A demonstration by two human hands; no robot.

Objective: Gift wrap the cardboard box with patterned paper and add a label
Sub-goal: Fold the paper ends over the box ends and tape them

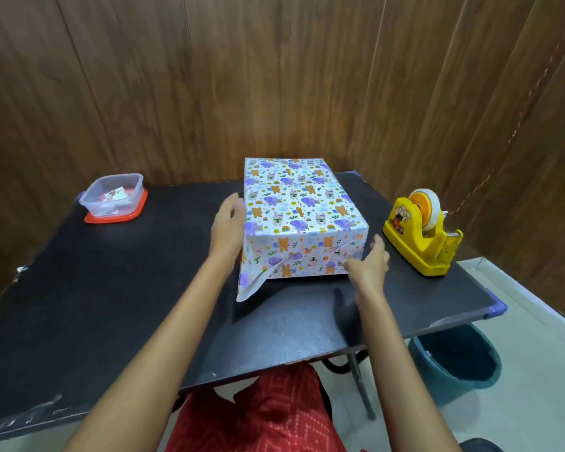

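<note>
The box (299, 207) stands in the middle of the black table (128, 288), covered in white paper with elephants and bears. On its near end a loose triangular paper flap (252, 282) sticks out at the lower left. My left hand (227, 228) lies flat against the box's left side, fingers straight. My right hand (371, 261) hovers with relaxed fingers at the box's near right corner; I cannot tell if it touches the paper. Small printed labels (114, 194) lie inside a clear tub.
A clear plastic tub on a red lid (115, 199) sits at the table's far left. A yellow tape dispenser (421, 234) stands to the right of the box. A teal bucket (457, 363) is on the floor under the table's right edge. Wood panelling is close behind.
</note>
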